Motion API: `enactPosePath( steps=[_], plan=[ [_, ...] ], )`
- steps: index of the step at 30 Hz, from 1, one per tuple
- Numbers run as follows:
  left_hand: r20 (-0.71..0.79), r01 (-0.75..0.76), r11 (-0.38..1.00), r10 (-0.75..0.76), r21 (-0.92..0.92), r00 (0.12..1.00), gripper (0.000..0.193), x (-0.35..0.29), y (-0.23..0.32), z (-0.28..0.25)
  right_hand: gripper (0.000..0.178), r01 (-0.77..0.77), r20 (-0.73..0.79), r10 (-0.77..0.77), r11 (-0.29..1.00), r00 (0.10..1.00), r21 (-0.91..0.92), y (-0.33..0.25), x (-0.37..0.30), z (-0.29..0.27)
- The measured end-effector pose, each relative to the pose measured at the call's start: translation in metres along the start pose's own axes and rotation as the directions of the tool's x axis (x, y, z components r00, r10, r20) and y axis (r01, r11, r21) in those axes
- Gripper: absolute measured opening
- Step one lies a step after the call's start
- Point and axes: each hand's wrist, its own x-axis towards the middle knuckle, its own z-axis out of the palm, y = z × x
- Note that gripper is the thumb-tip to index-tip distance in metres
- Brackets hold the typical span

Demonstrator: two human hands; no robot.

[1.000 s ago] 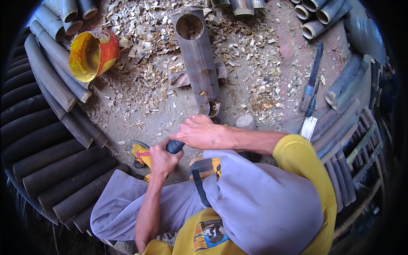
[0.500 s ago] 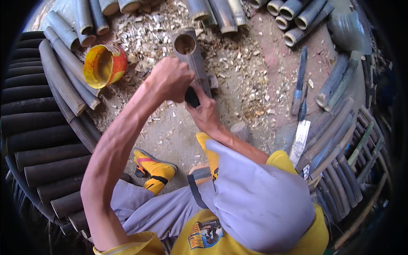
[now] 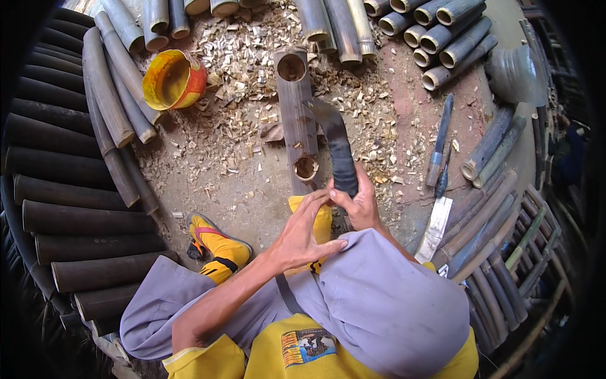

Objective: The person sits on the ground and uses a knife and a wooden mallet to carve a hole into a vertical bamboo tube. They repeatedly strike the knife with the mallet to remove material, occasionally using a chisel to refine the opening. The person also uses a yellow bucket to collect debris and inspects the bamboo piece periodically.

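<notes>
My right hand (image 3: 362, 203) is closed round the black-wrapped handle of a curved knife (image 3: 343, 165). Its dark blade, partly blurred, points away from me just right of a long, dark brown bamboo or wood piece (image 3: 297, 120). That piece lies lengthwise in front of me and has one round hole near its far end and another nearer my feet. My left hand (image 3: 302, 237) is open beside my right, thumb spread from the fingers. Its fingertips are at the butt of the handle; whether they touch it I cannot tell.
Wood chips (image 3: 243, 69) litter the ground. A yellow-red tub (image 3: 170, 82) stands at left. Bamboo tubes lie in a row (image 3: 76, 218) at left and a stack (image 3: 442, 44) at far right. A long tool (image 3: 440, 145) and a pale-bladed tool (image 3: 434, 230) lie at right.
My left hand, a fist above the dark piece before, has come down toward me and opened. My right hand has moved right and nearer, with the knife now alongside the piece.
</notes>
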Motion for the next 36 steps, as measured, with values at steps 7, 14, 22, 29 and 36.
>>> enactPosePath(
  steps=[7, 14, 22, 29, 36],
  plan=[
    [0.386, 0.734, 0.334, -0.682, -0.591, 0.621, 0.045, 0.075, -0.06, 0.028, 0.04, 0.023, -0.077, -0.101, 0.741, 0.992, -0.671, 0.095, -0.066, -0.027],
    [0.295, 0.465, 0.145, -0.603, -0.873, 0.741, 0.024, 0.091, -0.058, 0.038, 0.042, 0.149, 0.183, 0.035, 0.444, 0.982, -0.884, -0.002, 0.011, -0.06],
    [0.094, -0.15, -0.607, -0.352, -0.781, 0.931, 0.027, 0.077, -0.075, 0.051, 0.021, 0.766, 0.796, -0.012, -0.261, 0.606, -0.587, -0.073, 0.116, -0.023],
    [0.398, 0.553, 0.095, -0.596, -0.828, 0.697, 0.029, 0.095, -0.062, 0.026, 0.038, 0.089, 0.095, -0.008, 0.451, 0.995, -0.888, -0.003, 0.01, -0.052],
    [0.465, 0.505, -0.059, -0.495, -0.861, 0.734, 0.029, 0.091, -0.062, 0.014, 0.029, 0.018, 0.084, 0.242, 0.262, 0.967, -0.965, -0.066, 0.036, -0.033]
  ],
)
